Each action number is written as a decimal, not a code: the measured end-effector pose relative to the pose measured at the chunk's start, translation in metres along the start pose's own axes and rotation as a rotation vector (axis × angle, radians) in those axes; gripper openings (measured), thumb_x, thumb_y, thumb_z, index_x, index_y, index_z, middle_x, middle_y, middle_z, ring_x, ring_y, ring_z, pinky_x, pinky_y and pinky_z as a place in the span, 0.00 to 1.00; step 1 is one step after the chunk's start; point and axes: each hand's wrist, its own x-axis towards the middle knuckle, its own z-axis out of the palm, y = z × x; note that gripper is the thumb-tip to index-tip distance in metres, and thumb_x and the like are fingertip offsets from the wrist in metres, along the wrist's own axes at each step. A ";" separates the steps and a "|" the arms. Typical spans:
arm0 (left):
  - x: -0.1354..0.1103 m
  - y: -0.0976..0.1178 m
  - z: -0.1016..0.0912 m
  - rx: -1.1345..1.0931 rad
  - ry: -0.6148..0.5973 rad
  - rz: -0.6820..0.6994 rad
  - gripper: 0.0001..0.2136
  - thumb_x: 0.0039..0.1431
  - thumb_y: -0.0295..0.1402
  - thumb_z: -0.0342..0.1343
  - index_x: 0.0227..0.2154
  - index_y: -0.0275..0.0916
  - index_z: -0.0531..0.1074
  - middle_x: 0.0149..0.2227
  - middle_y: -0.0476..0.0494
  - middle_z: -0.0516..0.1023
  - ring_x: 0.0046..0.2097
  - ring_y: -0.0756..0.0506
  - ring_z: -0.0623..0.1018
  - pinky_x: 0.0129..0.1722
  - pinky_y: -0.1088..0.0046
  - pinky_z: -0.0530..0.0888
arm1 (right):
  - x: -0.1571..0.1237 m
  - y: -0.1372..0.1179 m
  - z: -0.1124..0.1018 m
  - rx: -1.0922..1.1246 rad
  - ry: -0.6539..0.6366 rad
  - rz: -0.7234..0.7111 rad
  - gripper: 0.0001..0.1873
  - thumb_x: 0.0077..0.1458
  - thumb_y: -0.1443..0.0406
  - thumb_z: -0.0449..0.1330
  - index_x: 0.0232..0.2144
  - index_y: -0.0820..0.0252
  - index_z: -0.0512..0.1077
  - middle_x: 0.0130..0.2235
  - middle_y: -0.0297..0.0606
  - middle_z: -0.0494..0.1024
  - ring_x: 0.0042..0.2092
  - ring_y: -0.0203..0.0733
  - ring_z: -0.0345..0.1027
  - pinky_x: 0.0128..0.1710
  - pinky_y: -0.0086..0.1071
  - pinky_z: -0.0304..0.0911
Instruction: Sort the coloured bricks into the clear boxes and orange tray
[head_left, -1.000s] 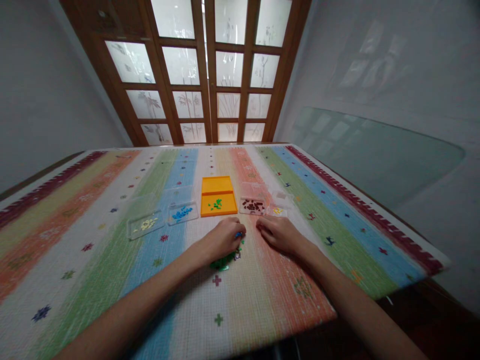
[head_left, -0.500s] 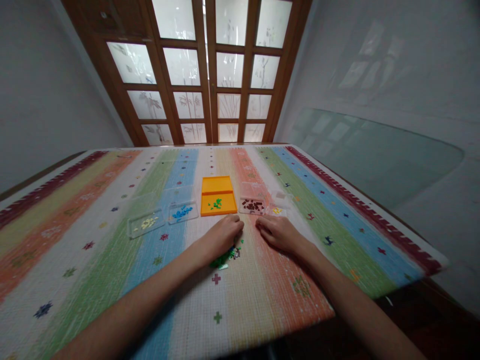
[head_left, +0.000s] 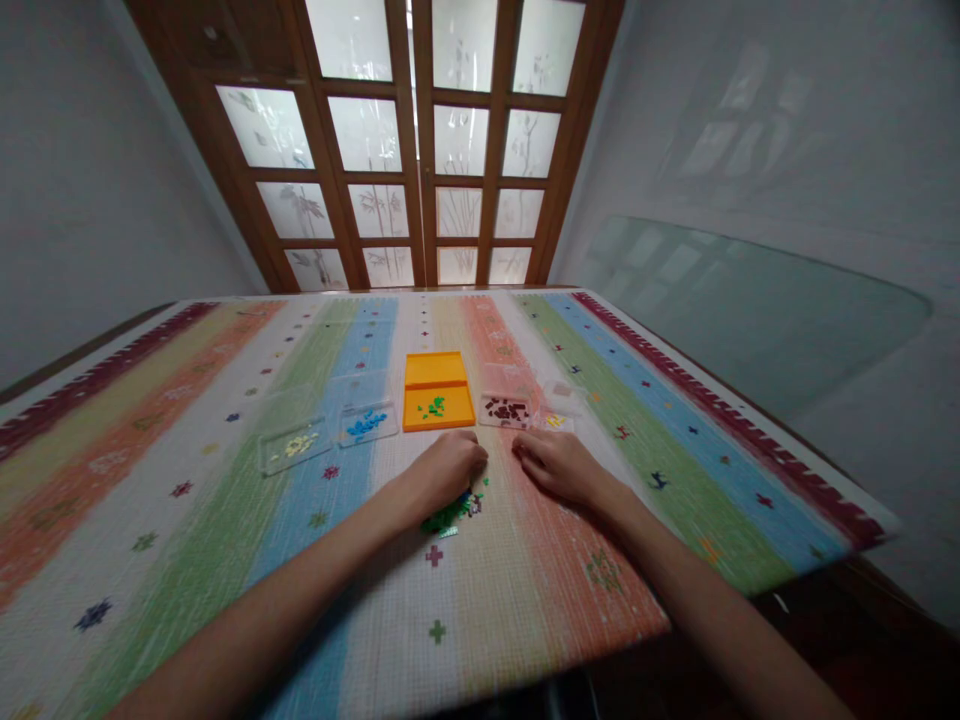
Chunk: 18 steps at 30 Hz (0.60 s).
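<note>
Mostly green plastic pieces (head_left: pixel 446 519) are being supported toward the tablecloth's (head_left: pixel 517 610) near edge, presumably for easy reach; left hand (head_left: pixel 448 468) and right hand (head_left: pixel 556 466) fingers are being held curled, grip undeterminable.

A striped tablecloth (head_left: pixel 187 450) carries five boxes (head_left: pixel 439 386) and loose pieces (head_left: pixel 448 517).

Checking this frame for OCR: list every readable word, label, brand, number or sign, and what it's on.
No readable text in view.
Orange case: no lettering visible.
Clear boxes: no label visible.
Small pieces: too small to tell if marked.
Tablecloth: star and cross motifs, no letters seen.
Door panes: plant drawings, no writing visible.
</note>
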 end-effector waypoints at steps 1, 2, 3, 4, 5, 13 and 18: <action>0.000 0.000 0.000 0.000 0.013 0.006 0.13 0.53 0.15 0.51 0.20 0.34 0.74 0.26 0.44 0.74 0.27 0.50 0.70 0.31 0.76 0.67 | 0.000 0.000 0.000 -0.003 -0.002 0.001 0.09 0.62 0.70 0.51 0.34 0.60 0.70 0.33 0.42 0.77 0.32 0.40 0.67 0.33 0.31 0.54; -0.001 0.000 0.000 -0.002 0.031 0.007 0.13 0.55 0.16 0.52 0.20 0.34 0.75 0.27 0.44 0.74 0.27 0.50 0.70 0.31 0.76 0.67 | 0.000 0.000 0.000 -0.004 -0.004 0.003 0.08 0.62 0.70 0.51 0.34 0.60 0.70 0.33 0.41 0.77 0.32 0.40 0.67 0.33 0.31 0.54; -0.001 0.000 0.001 -0.003 0.048 0.005 0.13 0.56 0.17 0.52 0.21 0.34 0.75 0.27 0.44 0.75 0.28 0.50 0.71 0.31 0.76 0.68 | 0.000 0.001 0.000 -0.004 -0.004 0.005 0.08 0.62 0.70 0.51 0.34 0.60 0.70 0.33 0.41 0.77 0.32 0.40 0.67 0.33 0.31 0.54; -0.001 -0.001 0.002 -0.004 0.057 0.003 0.12 0.57 0.18 0.53 0.21 0.34 0.76 0.28 0.43 0.75 0.28 0.50 0.71 0.32 0.76 0.68 | 0.000 0.001 0.000 -0.004 -0.004 0.006 0.08 0.62 0.70 0.51 0.34 0.60 0.70 0.33 0.41 0.78 0.32 0.40 0.67 0.33 0.31 0.54; -0.002 -0.001 0.003 -0.005 0.062 0.001 0.12 0.57 0.19 0.53 0.21 0.34 0.76 0.28 0.43 0.76 0.29 0.50 0.72 0.32 0.75 0.69 | 0.000 0.001 0.000 -0.002 -0.003 0.006 0.08 0.61 0.70 0.51 0.34 0.60 0.70 0.33 0.40 0.78 0.32 0.40 0.67 0.33 0.31 0.54; -0.021 -0.027 -0.018 -0.021 0.281 -0.017 0.09 0.60 0.24 0.56 0.37 0.36 0.81 0.38 0.38 0.81 0.40 0.44 0.79 0.43 0.68 0.75 | -0.001 0.002 0.001 0.005 0.015 -0.014 0.08 0.62 0.70 0.51 0.34 0.59 0.69 0.33 0.40 0.77 0.32 0.40 0.65 0.33 0.32 0.52; -0.055 -0.062 -0.050 -0.055 0.477 -0.150 0.09 0.59 0.30 0.55 0.37 0.41 0.81 0.40 0.42 0.82 0.40 0.45 0.80 0.46 0.66 0.77 | -0.002 0.004 0.003 0.018 0.017 -0.010 0.07 0.62 0.70 0.51 0.33 0.59 0.69 0.32 0.40 0.75 0.32 0.39 0.64 0.33 0.32 0.51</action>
